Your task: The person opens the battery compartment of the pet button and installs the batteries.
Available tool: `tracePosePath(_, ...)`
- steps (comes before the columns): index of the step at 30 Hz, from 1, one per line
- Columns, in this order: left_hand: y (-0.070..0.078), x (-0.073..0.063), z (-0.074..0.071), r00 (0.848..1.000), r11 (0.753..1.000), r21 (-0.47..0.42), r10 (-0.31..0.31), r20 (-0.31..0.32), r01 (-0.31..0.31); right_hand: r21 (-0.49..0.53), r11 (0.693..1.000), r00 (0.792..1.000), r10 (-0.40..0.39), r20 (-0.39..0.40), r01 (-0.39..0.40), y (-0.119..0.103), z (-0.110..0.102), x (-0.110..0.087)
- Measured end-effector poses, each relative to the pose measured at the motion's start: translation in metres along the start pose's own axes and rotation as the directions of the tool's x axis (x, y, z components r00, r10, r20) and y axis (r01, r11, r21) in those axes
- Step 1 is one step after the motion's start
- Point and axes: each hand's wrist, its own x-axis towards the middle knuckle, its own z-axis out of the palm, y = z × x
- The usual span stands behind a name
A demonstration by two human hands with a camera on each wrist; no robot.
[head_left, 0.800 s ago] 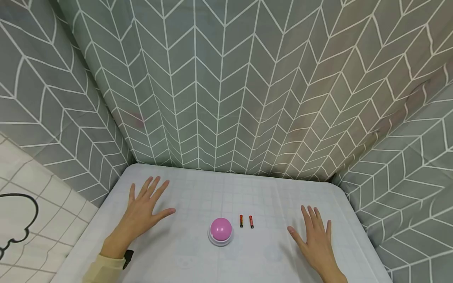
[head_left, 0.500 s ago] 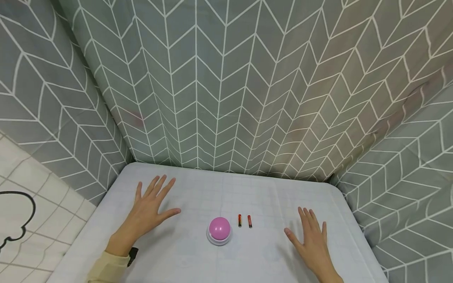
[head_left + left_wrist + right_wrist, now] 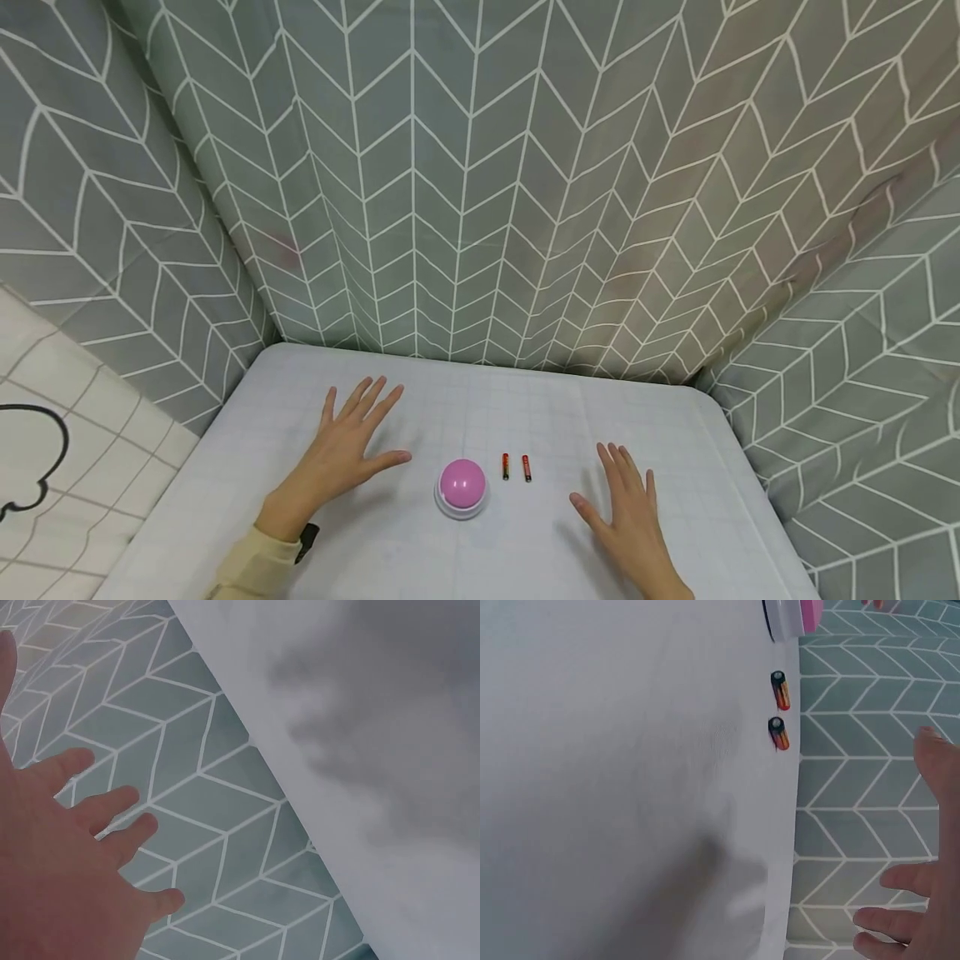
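Left hand [image 3: 347, 450] flat, fingers spread, holding nothing, right hand [image 3: 624, 510] likewise, round pink dome button [image 3: 462, 487] and two small red-black batteries [image 3: 516, 467] between them on white table [image 3: 420, 550]

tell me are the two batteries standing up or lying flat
Lying flat: both batteries rest on their sides on the table, side by side, right of the pink dome button.

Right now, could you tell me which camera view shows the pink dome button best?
The head view: the pink dome button shows whole on the table, left of two batteries. The right wrist view catches only its edge at the frame top; the left wrist view misses it.
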Motion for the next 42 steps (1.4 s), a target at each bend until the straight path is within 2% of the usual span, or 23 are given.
tracePosePath(8,0.011,0.004,0.01,0.999,0.999,-0.029,0.022,0.038,-0.02,0.039,0.995,0.996,-0.089,-0.021,0.09,-0.018,0.015,0.007)
tracePosePath(17,0.025,0.007,0.023,0.994,0.997,-0.025,0.077,0.076,-0.076,0.043,0.988,0.988,-0.15,0.038,0.149,-0.042,0.03,0.015)
tracePosePath(24,0.037,0.007,0.032,0.986,0.994,-0.038,0.103,0.129,-0.099,0.094,0.976,0.975,-0.205,0.082,0.197,-0.059,0.042,0.015)
tracePosePath(35,0.049,0.003,0.047,0.971,0.989,-0.059,0.144,0.189,-0.135,0.14,0.957,0.956,-0.272,0.114,0.255,-0.071,0.057,0.013)
tracePosePath(42,0.056,0.001,0.052,0.962,0.988,-0.096,0.139,0.234,-0.12,0.153,0.94,0.937,-0.326,0.128,0.306,-0.076,0.067,0.013)
